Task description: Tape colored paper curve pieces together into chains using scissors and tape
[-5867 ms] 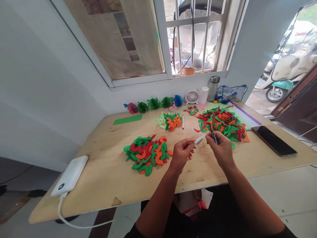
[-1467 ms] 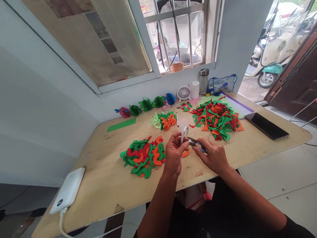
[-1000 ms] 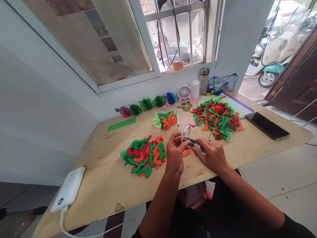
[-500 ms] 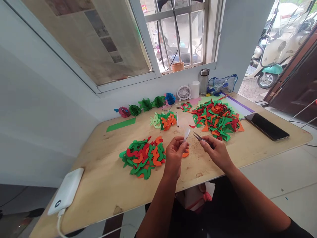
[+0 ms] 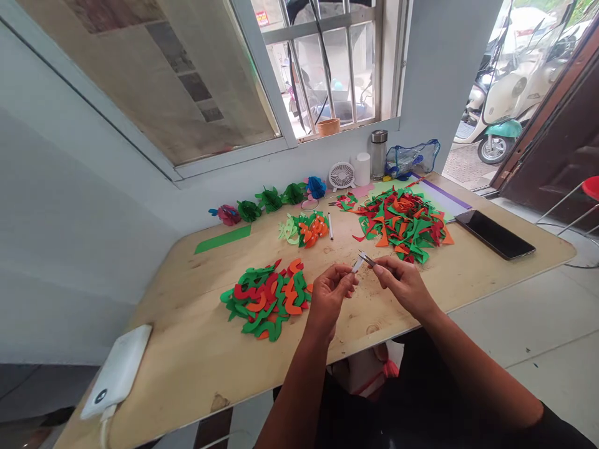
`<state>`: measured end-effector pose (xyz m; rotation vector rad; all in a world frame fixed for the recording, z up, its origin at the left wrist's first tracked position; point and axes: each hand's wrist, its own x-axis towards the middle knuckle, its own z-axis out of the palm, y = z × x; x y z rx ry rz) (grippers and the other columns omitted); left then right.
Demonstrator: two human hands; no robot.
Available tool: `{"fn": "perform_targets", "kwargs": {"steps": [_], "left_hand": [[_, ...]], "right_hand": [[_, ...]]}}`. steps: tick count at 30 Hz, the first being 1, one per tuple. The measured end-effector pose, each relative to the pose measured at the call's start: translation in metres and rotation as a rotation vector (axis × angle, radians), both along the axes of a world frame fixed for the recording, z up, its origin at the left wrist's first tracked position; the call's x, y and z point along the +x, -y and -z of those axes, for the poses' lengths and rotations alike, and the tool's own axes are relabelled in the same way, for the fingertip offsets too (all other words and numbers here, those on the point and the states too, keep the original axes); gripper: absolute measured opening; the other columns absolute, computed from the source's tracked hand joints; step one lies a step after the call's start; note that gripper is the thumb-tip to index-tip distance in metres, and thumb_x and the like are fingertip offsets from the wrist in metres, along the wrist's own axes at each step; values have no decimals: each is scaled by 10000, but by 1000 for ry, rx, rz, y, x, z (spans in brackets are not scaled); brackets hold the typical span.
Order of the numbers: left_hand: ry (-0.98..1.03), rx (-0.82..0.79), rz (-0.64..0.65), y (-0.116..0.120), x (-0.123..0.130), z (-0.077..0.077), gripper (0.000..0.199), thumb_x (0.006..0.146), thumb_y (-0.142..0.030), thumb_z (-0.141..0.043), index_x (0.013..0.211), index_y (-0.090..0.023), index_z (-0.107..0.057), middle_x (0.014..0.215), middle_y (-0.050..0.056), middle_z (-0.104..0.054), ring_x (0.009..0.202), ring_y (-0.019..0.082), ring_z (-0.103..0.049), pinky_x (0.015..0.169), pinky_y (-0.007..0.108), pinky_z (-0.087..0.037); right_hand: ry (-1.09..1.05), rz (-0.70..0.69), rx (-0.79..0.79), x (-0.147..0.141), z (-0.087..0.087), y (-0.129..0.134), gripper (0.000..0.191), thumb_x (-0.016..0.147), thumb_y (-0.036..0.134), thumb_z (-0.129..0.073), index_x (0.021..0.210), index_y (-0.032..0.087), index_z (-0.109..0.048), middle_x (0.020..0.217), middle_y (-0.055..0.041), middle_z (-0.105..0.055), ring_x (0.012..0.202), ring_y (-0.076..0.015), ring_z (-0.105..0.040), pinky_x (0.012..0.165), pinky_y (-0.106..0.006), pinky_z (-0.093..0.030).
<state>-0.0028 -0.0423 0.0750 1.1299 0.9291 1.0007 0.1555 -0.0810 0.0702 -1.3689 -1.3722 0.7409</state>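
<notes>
My left hand [image 5: 327,296] pinches a small white strip [image 5: 358,264], perhaps paper or tape, that sticks out past the fingertips. My right hand [image 5: 406,282] is closed around small pointed scissors [image 5: 367,259], mostly hidden in the fingers. Their metal tips meet the upper end of the strip. Left of my left hand lies a heap of wavy cut-outs [image 5: 266,299] in green, red and orange. Beyond my right hand is a larger pile of scraps [image 5: 402,221] in the same colours.
A white pen [image 5: 331,226] lies beside dotted orange and green cut-outs [image 5: 311,229]. Paper flowers [image 5: 270,199], a small fan [image 5: 342,176] and a glass bottle [image 5: 378,159] line the back wall. A phone [image 5: 495,234] lies right; a white power bank [image 5: 116,371] lies left.
The scissors have moved left and their tips now meet the white strip, which is tilted further right. The orange piece by my left hand shows less. The view has shifted slightly.
</notes>
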Motion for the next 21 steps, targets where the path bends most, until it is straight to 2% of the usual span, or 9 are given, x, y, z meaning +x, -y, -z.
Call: {"fn": "perform_targets", "kwargs": {"steps": [10,21], "left_hand": [[-50,28,50,1,-1,0,179,674,-302,-696,780,-163,-658,627,15,-634,555,96,-507,522,208,-375],[-54,22,58,0,-1,0,198,667,-321,-703,779,-164,-659,631,21,-641,556,100,-516,514,208,-376]], "right_hand": [[65,3,28,0,-2,1,351,867,444,-472,819,154,-664,551,24,-443,496,-92,-383,450,-221,-294],[128,31,64,-1,-1,2,345,874,427,-464,875,159,-681,622,1,-553,526,-97,-417,481,-225,-316]]}}
